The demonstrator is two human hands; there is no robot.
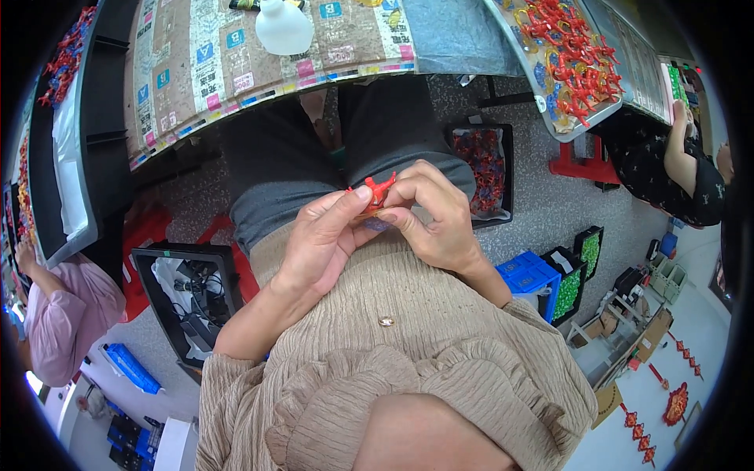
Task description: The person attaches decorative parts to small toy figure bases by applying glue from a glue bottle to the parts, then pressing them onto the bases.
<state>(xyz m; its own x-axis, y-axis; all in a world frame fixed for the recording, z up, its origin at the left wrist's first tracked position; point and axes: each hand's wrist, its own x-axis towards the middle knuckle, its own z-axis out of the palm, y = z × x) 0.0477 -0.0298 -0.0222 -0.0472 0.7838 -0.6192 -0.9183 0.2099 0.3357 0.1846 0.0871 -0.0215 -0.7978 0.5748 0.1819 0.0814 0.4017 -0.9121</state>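
Between both hands, over my lap, is a small red plastic figure [380, 191] with thin limbs sticking out. A yellowish and bluish part shows under it, mostly covered by fingers. My left hand [326, 235] pinches the figure from the left, the thumb lying against its red body. My right hand [433, 216] grips it from the right with thumb and bent fingers. Both hands are closed and nearly touch each other. The fingertips hide the figure's lower side.
Ahead is a table [188, 78] covered in printed sheets, bearing a white bottle [283, 30]. A tray [597, 122] of red, yellow and blue pieces stands at far right. A black crate [509, 208] of similar pieces sits on the floor. People work on both sides.
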